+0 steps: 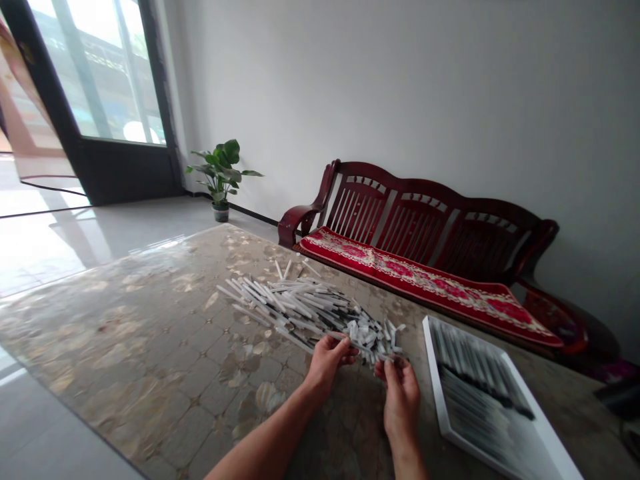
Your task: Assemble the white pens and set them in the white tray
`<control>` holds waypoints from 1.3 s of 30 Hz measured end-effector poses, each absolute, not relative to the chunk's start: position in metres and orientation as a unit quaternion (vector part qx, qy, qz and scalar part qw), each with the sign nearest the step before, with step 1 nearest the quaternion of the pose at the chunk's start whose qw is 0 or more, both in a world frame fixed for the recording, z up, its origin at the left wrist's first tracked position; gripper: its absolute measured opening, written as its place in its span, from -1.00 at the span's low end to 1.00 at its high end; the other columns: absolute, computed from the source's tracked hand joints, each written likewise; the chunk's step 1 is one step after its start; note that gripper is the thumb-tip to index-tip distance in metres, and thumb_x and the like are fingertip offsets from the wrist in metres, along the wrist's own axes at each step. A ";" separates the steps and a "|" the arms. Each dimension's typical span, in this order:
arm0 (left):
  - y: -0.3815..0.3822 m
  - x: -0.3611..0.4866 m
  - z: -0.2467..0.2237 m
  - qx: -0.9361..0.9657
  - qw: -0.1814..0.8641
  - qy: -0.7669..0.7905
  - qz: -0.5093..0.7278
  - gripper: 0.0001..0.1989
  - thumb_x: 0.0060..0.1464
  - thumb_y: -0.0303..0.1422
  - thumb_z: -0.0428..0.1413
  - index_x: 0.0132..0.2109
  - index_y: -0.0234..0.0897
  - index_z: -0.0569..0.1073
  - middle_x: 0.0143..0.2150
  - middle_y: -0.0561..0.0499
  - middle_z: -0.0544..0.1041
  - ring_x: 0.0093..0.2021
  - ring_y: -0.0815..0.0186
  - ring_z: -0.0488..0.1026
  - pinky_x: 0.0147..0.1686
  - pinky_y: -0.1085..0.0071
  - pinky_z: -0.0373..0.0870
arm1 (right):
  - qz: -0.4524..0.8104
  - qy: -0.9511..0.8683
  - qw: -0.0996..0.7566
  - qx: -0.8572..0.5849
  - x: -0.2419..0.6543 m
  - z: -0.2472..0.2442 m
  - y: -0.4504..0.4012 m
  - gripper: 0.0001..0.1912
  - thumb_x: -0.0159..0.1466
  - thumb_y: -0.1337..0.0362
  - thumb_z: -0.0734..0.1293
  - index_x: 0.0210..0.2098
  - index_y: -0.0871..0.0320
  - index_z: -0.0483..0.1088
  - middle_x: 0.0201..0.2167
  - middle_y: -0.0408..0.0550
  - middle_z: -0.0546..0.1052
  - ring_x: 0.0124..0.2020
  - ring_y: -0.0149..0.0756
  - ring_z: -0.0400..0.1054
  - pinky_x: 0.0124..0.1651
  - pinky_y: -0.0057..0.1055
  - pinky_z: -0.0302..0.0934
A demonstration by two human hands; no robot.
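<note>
While your left hand [327, 363] and right hand [400, 400] pinch a thin white stick [363, 347] between them, the heap of sticks [295, 303] lies just behind it, left of the white tray [439, 380].

This looks like the front room of a home or a small shopfront; the pictures do not settle which. A tall glass door [103, 73] lets daylight onto a glossy tile floor [75, 240]. A dark wooden sofa [420, 207] with a red floral cushion [400, 273] stands against a plain white wall [400, 87], and a potted plant [221, 172] sits in the corner. A marble-patterned bench [125, 333] fills the foreground.
</note>
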State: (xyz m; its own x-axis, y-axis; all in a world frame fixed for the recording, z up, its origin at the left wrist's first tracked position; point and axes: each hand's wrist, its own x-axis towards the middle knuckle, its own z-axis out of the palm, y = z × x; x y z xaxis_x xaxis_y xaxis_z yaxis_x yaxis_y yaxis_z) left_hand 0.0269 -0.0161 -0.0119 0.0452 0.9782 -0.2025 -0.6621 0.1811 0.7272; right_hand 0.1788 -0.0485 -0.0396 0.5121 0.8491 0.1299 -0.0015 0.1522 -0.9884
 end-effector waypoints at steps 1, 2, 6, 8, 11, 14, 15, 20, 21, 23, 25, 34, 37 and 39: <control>-0.016 0.027 -0.012 0.231 0.688 0.346 0.595 -0.53 -0.36 -0.11 0.44 -0.37 -0.31 0.47 -0.49 0.09 0.55 -0.46 0.32 0.55 -0.46 0.46 0.44 | 0.331 -0.369 0.665 -0.558 0.177 -0.040 -0.048 -0.53 0.12 -0.09 0.40 -0.16 0.11 0.34 -0.32 -0.09 0.57 -0.31 -0.20 0.51 -0.22 -0.30 0.41; -0.017 0.028 -0.012 0.234 0.689 0.346 0.592 -0.53 -0.36 -0.12 0.44 -0.37 -0.31 0.48 -0.50 0.10 0.55 -0.46 0.33 0.55 -0.46 0.46 0.44 | 0.339 -0.365 0.668 -0.553 0.176 -0.041 -0.047 -0.51 0.10 -0.10 0.42 -0.17 0.12 0.35 -0.32 -0.11 0.57 -0.31 -0.21 0.51 -0.21 -0.30 0.41; -0.018 0.029 -0.013 0.246 0.695 0.344 0.582 -0.55 -0.36 -0.13 0.44 -0.37 -0.30 0.48 -0.50 0.10 0.56 -0.46 0.33 0.54 -0.45 0.46 0.45 | 0.356 -0.357 0.672 -0.543 0.170 -0.041 -0.045 -0.49 0.04 -0.10 0.46 -0.19 0.13 0.40 -0.33 -0.13 0.59 -0.33 -0.23 0.51 -0.21 -0.31 0.40; -0.018 0.029 -0.015 0.251 0.696 0.343 0.578 -0.55 -0.34 -0.13 0.43 -0.36 -0.30 0.48 -0.48 0.09 0.57 -0.46 0.33 0.55 -0.44 0.45 0.46 | 0.350 -0.365 0.667 -0.548 0.169 -0.040 -0.045 -0.48 0.03 -0.10 0.46 -0.18 0.13 0.44 -0.30 -0.09 0.60 -0.33 -0.22 0.51 -0.21 -0.31 0.40; -0.019 0.029 -0.018 0.260 0.692 0.339 0.582 -0.56 -0.31 -0.13 0.43 -0.34 -0.29 0.47 -0.46 0.09 0.58 -0.44 0.32 0.56 -0.42 0.44 0.47 | 0.347 -0.378 0.652 -0.559 0.168 -0.038 -0.046 -0.50 0.02 -0.10 0.46 -0.20 0.14 0.49 -0.30 -0.06 0.62 -0.34 -0.19 0.51 -0.22 -0.29 0.41; -0.020 0.028 -0.022 0.279 0.680 0.328 0.594 -0.57 -0.26 -0.13 0.41 -0.33 -0.29 0.47 -0.46 0.09 0.57 -0.45 0.32 0.56 -0.42 0.42 0.48 | 0.377 -0.365 0.640 -0.561 0.167 -0.038 -0.048 -0.52 0.00 -0.09 0.47 -0.25 0.13 0.50 -0.39 -0.09 0.62 -0.39 -0.19 0.50 -0.27 -0.29 0.41; -0.021 0.028 -0.023 0.290 0.674 0.322 0.598 -0.58 -0.24 -0.12 0.40 -0.33 -0.30 0.46 -0.46 0.08 0.57 -0.45 0.32 0.55 -0.42 0.42 0.49 | 0.395 -0.350 0.640 -0.559 0.166 -0.039 -0.048 -0.52 -0.01 -0.08 0.48 -0.25 0.13 0.50 -0.41 -0.10 0.62 -0.41 -0.20 0.50 -0.28 -0.29 0.40; -0.024 0.028 -0.026 0.360 0.637 0.296 0.614 -0.62 -0.13 -0.11 0.36 -0.31 -0.30 0.47 -0.47 0.08 0.55 -0.47 0.34 0.53 -0.41 0.41 0.50 | 0.490 -0.235 0.651 -0.530 0.161 -0.039 -0.052 -0.49 -0.13 0.00 0.56 -0.27 0.13 0.47 -0.47 -0.14 0.62 -0.47 -0.25 0.50 -0.37 -0.35 0.38; -0.024 0.027 -0.026 0.371 0.633 0.293 0.613 -0.62 -0.12 -0.12 0.36 -0.31 -0.30 0.47 -0.47 0.07 0.55 -0.47 0.34 0.53 -0.41 0.41 0.50 | 0.506 -0.222 0.646 -0.526 0.161 -0.037 -0.053 -0.48 -0.16 0.02 0.57 -0.28 0.13 0.46 -0.47 -0.15 0.62 -0.47 -0.25 0.50 -0.38 -0.35 0.38; -0.023 0.026 -0.025 0.385 0.635 0.290 0.603 -0.63 -0.11 -0.12 0.35 -0.31 -0.30 0.47 -0.46 0.06 0.56 -0.46 0.34 0.54 -0.42 0.42 0.50 | 0.528 -0.225 0.632 -0.521 0.163 -0.033 -0.055 -0.48 -0.19 0.04 0.59 -0.30 0.13 0.46 -0.47 -0.15 0.62 -0.47 -0.24 0.50 -0.38 -0.35 0.38; -0.022 0.023 -0.024 0.388 0.646 0.293 0.588 -0.61 -0.13 -0.11 0.36 -0.31 -0.30 0.47 -0.46 0.05 0.57 -0.46 0.32 0.54 -0.43 0.43 0.49 | 0.536 -0.263 0.608 -0.523 0.167 -0.028 -0.057 -0.49 -0.16 0.01 0.58 -0.30 0.13 0.46 -0.47 -0.14 0.61 -0.46 -0.23 0.50 -0.37 -0.34 0.38; -0.026 0.016 -0.019 0.419 0.692 0.289 0.512 -0.60 -0.18 -0.11 0.38 -0.32 -0.30 0.49 -0.46 0.03 0.58 -0.43 0.30 0.53 -0.43 0.43 0.47 | 0.404 -0.588 0.367 -0.597 0.196 0.010 -0.068 -0.68 0.15 0.11 0.34 -0.22 0.14 0.58 -0.34 -0.07 0.63 -0.28 -0.17 0.49 -0.27 -0.37 0.30; -0.028 0.017 -0.020 0.423 0.705 0.287 0.491 -0.59 -0.20 -0.10 0.39 -0.33 -0.30 0.49 -0.47 0.03 0.57 -0.43 0.29 0.54 -0.43 0.42 0.46 | 0.340 -0.653 0.320 -0.596 0.198 0.020 -0.073 -0.70 0.19 0.24 0.26 -0.18 0.12 0.58 -0.22 -0.06 0.64 -0.14 -0.16 0.48 -0.07 -0.34 0.28; -0.028 0.018 -0.022 0.434 0.708 0.288 0.477 -0.59 -0.21 -0.09 0.39 -0.33 -0.31 0.50 -0.48 0.03 0.56 -0.44 0.29 0.53 -0.43 0.42 0.45 | 0.308 -0.668 0.291 -0.612 0.198 0.023 -0.077 -0.70 0.19 0.27 0.25 -0.18 0.11 0.57 -0.21 -0.05 0.64 -0.14 -0.16 0.48 -0.06 -0.35 0.26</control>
State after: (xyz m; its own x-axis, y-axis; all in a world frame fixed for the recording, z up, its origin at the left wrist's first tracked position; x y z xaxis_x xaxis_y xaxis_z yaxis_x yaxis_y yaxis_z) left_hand 0.0179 -0.0284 -0.0218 0.3792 0.9253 0.0070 -0.4254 0.1676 0.8894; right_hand 0.1983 -0.0771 0.0226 -0.0821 0.9966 0.0117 0.6387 0.0616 -0.7670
